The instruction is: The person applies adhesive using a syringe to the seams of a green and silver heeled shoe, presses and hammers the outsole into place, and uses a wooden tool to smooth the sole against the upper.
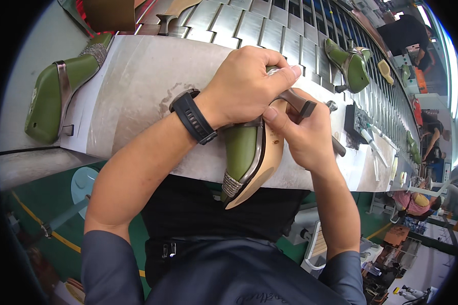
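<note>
A sandal (269,152) on a green shoe last (240,152) tilts over the bench's near edge, its tan sole facing right. Its toe, crossed by a glittery strap (232,186), points toward me. My left hand (249,86) is closed over the rear part of the last, fingers curled at the heel end. My right hand (310,132) grips the sandal from the right, thumb pressed on the sole beside the brown heel (301,103). Both hands hide much of the back of the sandal. Beside the right hand a dark rod end (338,146) shows, mostly hidden.
On the bench (137,86), a matching sandal on a last (51,101) lies at left. A dark box (355,119) and white pen-like sticks (374,145) are at right. Behind runs a metal slat conveyor (249,25) carrying another sandal on a last (352,68). Other people work far right.
</note>
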Demonstrator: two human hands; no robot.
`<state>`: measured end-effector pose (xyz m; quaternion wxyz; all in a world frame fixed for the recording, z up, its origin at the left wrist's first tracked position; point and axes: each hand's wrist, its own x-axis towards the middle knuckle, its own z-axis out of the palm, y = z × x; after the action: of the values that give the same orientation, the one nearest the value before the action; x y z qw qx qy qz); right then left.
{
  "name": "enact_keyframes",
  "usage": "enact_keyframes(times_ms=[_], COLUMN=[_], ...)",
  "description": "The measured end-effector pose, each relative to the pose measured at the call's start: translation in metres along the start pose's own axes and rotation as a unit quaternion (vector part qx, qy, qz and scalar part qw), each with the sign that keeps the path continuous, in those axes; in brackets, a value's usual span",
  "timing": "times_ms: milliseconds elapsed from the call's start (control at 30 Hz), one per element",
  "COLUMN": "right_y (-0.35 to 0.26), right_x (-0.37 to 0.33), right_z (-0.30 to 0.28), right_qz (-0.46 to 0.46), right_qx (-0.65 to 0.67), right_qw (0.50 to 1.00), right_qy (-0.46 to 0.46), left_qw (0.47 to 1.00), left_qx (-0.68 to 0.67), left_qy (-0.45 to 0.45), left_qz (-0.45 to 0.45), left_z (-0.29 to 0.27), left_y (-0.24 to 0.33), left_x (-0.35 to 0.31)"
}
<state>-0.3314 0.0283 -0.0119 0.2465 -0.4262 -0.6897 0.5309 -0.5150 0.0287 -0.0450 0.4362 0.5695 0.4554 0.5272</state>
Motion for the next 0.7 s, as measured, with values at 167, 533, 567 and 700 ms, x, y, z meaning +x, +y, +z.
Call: enact_keyframes(times_ms=[167, 533, 567, 700], right_y=[0.021, 0.012, 0.012, 0.004], right_x=[-0.008, -0.040, -0.045, -0.034], right_z=[0.018, 0.019, 0.021, 0.027], right_qz=[-0.040, 0.020, 0.014, 0.057], right_qx=[0.003, 0.137, 0.158, 0.166], right_qw=[0.997, 0.990, 0.987, 0.984], right_qy=[0.073, 0.008, 0.018, 0.039], left_qw=[0.999, 1.000, 0.999, 0.999], left_qx=[0.042, 0.023, 0.044, 0.050], left_qy=[0.004, 0.017, 0.012, 0.002], left_qz=[0.007, 0.010, 0.012, 0.010], left_z=[-0.001, -0.002, -0.002, -0.003], left_y=[-0.001, -0.005, -0.002, -0.004], left_x=[0.000, 0.001, 0.003, 0.002])
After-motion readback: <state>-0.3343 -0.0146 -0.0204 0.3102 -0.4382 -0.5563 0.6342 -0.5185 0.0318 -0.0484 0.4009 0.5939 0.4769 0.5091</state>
